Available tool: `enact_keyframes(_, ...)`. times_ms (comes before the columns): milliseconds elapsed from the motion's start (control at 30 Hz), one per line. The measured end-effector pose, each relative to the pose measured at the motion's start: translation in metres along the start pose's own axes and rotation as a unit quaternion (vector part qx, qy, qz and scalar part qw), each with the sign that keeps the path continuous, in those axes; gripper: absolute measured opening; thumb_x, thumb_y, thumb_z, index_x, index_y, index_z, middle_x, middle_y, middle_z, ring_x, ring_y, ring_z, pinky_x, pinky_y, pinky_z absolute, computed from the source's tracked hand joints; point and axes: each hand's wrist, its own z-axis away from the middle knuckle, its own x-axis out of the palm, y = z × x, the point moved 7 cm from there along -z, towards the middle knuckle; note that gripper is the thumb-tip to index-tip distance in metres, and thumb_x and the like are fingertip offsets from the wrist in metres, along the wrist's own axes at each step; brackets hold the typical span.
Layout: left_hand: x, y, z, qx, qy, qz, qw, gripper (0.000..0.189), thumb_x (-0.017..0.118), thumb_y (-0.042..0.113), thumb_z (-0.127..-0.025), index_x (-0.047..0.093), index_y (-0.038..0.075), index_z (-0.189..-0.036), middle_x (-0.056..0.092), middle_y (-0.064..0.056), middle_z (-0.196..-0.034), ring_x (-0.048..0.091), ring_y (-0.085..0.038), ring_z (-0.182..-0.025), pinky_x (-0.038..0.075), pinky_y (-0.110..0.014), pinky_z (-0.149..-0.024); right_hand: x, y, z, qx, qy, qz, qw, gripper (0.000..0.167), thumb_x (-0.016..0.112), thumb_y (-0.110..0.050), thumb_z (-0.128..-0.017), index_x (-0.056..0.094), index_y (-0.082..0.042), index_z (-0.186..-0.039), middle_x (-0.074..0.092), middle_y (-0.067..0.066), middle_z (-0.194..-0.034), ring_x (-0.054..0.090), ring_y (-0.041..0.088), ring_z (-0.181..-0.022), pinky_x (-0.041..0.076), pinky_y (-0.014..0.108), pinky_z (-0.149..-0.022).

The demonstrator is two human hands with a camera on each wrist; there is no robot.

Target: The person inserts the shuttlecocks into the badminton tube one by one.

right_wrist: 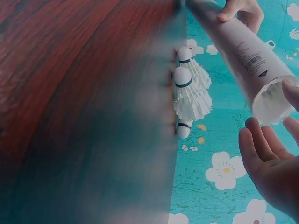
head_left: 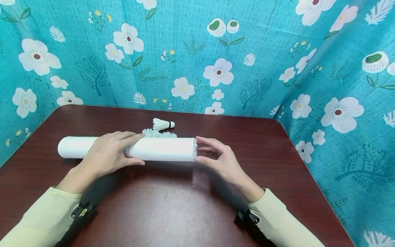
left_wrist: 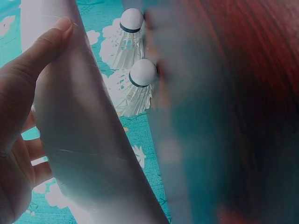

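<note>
Left hand (head_left: 109, 152) gripped the white tube (head_left: 165, 150) over the worktop (head_left: 182, 209), roughly parallel to its far edge. Right hand (head_left: 221, 159), fingers spread, at tube's open end; contact unclear. Shuttlecocks (head_left: 162, 124) lay behind, toward far edge.

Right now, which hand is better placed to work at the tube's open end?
Right, I'd judge. The right hand is at the white tube's open end, fingers loosely extended beside its rim, while the left hand grips the tube farther along.
</note>
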Motion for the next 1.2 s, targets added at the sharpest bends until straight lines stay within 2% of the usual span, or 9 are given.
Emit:
enact_keyframes(300, 0.0007, 0.0003, 0.0054, -0.011, -0.007, 0.002, 0.9999, 0.086, 0.090, 0.058, -0.063, 0.066, 0.015, -0.134, 0.070, -0.010, -0.118, 0.067, -0.032, -0.102, 0.054, -0.055, -0.081, 0.0010, 0.0018, 0.0056, 0.020, -0.011, 0.000, 0.9997, 0.061, 0.081, -0.006, -0.085, 0.060, -0.019, -0.141, 0.062, 0.001, -0.133, 0.066, 0.024, -0.114, 0.055, 0.039, -0.091)
enact_keyframes(467, -0.0004, 0.0022, 0.0084, -0.014, 0.000, 0.003, 0.9999, 0.086, 0.091, 0.057, -0.061, 0.067, 0.015, -0.132, 0.071, -0.010, -0.117, 0.068, -0.031, -0.100, 0.054, -0.055, -0.080, 0.0035, 0.0007, 0.0067, 0.008, -0.008, -0.003, 0.9999, 0.061, 0.081, -0.004, -0.084, 0.060, -0.014, -0.140, 0.062, 0.005, -0.132, 0.066, 0.026, -0.114, 0.053, 0.039, -0.093)
enact_keyframes(700, -0.0018, 0.0056, 0.0060, -0.005, 0.012, 0.002, 0.9999, 0.086, 0.092, 0.058, -0.059, 0.068, 0.015, -0.130, 0.071, -0.009, -0.115, 0.068, -0.030, -0.099, 0.055, -0.053, -0.078, 0.0028, -0.0018, 0.0068, -0.009, -0.001, 0.000, 1.0000, 0.059, 0.080, -0.001, -0.084, 0.061, -0.012, -0.139, 0.063, 0.006, -0.131, 0.067, 0.027, -0.112, 0.053, 0.041, -0.095)
enact_keyframes(833, -0.0017, 0.0067, 0.0063, 0.000, 0.016, 0.000, 0.9999, 0.087, 0.093, 0.057, -0.058, 0.069, 0.014, -0.130, 0.071, -0.008, -0.115, 0.068, -0.030, -0.098, 0.055, -0.053, -0.078, 0.0026, -0.0014, 0.0072, -0.011, -0.003, 0.003, 0.9999, 0.060, 0.080, 0.000, -0.084, 0.061, -0.012, -0.140, 0.063, 0.006, -0.131, 0.067, 0.027, -0.112, 0.053, 0.041, -0.095)
enact_keyframes(1067, -0.0029, 0.0073, 0.0053, 0.006, 0.020, 0.001, 0.9998, 0.087, 0.093, 0.056, -0.058, 0.068, 0.014, -0.130, 0.071, -0.008, -0.115, 0.068, -0.030, -0.098, 0.055, -0.053, -0.078, 0.0010, -0.0026, 0.0059, -0.014, -0.001, 0.007, 0.9999, 0.061, 0.081, -0.001, -0.083, 0.061, -0.011, -0.140, 0.062, 0.014, -0.130, 0.066, 0.034, -0.111, 0.053, 0.042, -0.093)
enact_keyframes(1200, -0.0046, 0.0070, 0.0057, 0.004, 0.019, 0.003, 0.9998, 0.086, 0.092, 0.057, -0.059, 0.068, 0.016, -0.131, 0.071, -0.007, -0.115, 0.068, -0.029, -0.099, 0.055, -0.052, -0.078, -0.0019, -0.0053, 0.0030, -0.015, 0.000, 0.008, 0.9999, 0.061, 0.081, -0.002, -0.084, 0.060, -0.011, -0.140, 0.062, 0.012, -0.132, 0.066, 0.035, -0.111, 0.054, 0.042, -0.092)
